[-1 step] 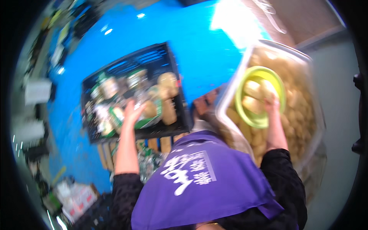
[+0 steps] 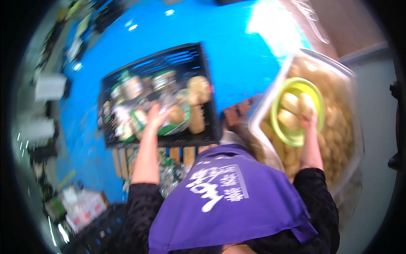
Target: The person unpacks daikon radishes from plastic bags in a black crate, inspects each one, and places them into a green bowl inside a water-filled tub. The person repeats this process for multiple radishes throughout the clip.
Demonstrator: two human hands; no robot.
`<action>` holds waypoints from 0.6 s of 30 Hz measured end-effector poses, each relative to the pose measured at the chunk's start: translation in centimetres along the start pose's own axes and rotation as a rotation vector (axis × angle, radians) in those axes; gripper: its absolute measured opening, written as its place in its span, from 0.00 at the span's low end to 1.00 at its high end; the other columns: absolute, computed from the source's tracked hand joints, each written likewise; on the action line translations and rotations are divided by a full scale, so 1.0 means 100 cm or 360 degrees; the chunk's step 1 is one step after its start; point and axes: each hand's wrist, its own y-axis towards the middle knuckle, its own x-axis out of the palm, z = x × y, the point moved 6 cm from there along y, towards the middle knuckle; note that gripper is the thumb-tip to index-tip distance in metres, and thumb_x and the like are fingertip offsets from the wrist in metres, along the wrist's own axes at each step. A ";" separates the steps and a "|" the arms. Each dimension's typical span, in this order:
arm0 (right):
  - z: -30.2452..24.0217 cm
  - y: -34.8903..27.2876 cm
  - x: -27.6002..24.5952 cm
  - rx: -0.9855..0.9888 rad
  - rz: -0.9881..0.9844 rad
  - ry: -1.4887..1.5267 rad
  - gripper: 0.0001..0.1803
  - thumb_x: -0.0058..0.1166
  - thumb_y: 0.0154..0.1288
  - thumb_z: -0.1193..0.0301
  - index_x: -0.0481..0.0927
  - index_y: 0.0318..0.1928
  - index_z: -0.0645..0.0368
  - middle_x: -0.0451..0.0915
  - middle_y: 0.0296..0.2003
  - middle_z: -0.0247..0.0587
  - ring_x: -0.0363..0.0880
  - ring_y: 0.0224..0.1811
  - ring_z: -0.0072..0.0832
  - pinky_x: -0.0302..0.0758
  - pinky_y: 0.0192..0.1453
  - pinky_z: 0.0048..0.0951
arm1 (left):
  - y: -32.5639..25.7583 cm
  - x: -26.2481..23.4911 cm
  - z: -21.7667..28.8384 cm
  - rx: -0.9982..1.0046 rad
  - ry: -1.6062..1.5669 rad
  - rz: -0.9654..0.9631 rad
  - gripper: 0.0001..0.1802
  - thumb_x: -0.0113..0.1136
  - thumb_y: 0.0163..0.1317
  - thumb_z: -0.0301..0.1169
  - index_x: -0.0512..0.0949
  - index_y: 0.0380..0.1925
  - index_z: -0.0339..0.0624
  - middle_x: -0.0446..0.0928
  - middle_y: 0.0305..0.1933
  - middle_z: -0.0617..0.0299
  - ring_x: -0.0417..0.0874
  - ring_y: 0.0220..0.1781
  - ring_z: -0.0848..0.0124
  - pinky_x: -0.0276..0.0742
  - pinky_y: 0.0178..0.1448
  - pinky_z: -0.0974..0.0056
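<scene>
A pale potato (image 2: pixel 306 103) is in my right hand (image 2: pixel 310 119), its fingers closed round the near side. That hand is inside a lime-green bowl (image 2: pixel 278 127) resting on a heap of potatoes (image 2: pixel 334 127) in a large pale bin. A couple more potatoes (image 2: pixel 289 111) lie in the bowl. On the left, my left hand (image 2: pixel 157 117) reaches into a black crate (image 2: pixel 212 114), thumb apart from the fingers, against a clear bag with green edging (image 2: pixel 175 127) that has potatoes in it. Blur and the bags hide its fingertips, so its grip is unclear.
Several other bagged packs (image 2: pixel 133 86) fill the crate's left side. Beneath it are wooden slats (image 2: pixel 188 155) and a pile of clear, green-marked plastic bags (image 2: pixel 173 178). The floor (image 2: pixel 230 51) is bright blue. Cartons (image 2: pixel 84 207) stand at lower left, a grey wall at right.
The whole view has shifted, so the crate, bin and both hands appear farther right. Both hands keep their places at the crate and in the bowl.
</scene>
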 end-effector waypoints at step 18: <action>0.118 -0.201 0.387 -0.1497 -0.1768 -0.1798 0.11 0.53 0.72 0.75 0.78 0.52 0.62 0.77 0.35 0.32 0.76 0.36 0.17 0.73 0.37 0.20 | -0.032 0.024 0.041 -0.0144 -0.0697 0.0218 0.06 0.59 0.55 0.30 0.81 0.26 0.38 0.81 0.29 0.40 0.85 0.35 0.45 0.79 0.40 0.46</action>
